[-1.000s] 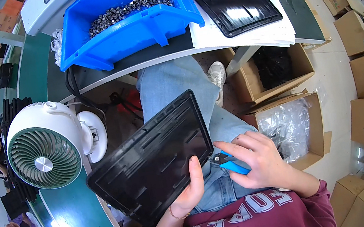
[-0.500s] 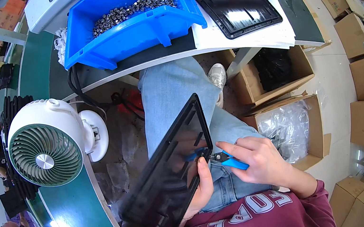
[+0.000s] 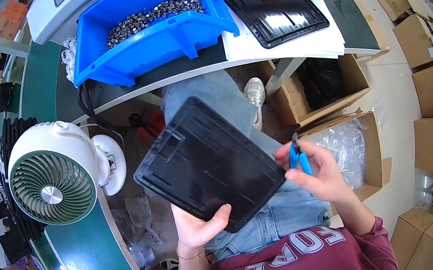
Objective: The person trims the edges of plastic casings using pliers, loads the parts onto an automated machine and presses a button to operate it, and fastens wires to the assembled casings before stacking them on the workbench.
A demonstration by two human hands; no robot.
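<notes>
1. Black rectangular plastic panel [image 3: 198,161]: over light-blue denim lap [image 3: 293,215], long axis upper left to lower right.
2. Left hand [image 3: 199,228]: pinches panel's lower-left edge, thumb on top, fingers hidden.
3. Right hand [image 3: 325,172]: thumb and fingers around small blue-handled metal cutters [image 3: 304,163]. They sit just right of panel's right corner, tips up; cutter opening: can't tell.
4. Blue plastic bin [image 3: 150,49]: beyond panel.

Beyond the panel [image 3: 210,164] over the person's lap [image 3: 292,211], a bin [image 3: 151,54] holding small parts [image 3: 157,18] stands on the bench [image 3: 354,15] left of a second panel [image 3: 269,3] on papers [image 3: 319,15], with a fan [image 3: 52,177] left and cartons [image 3: 371,135] right.
</notes>
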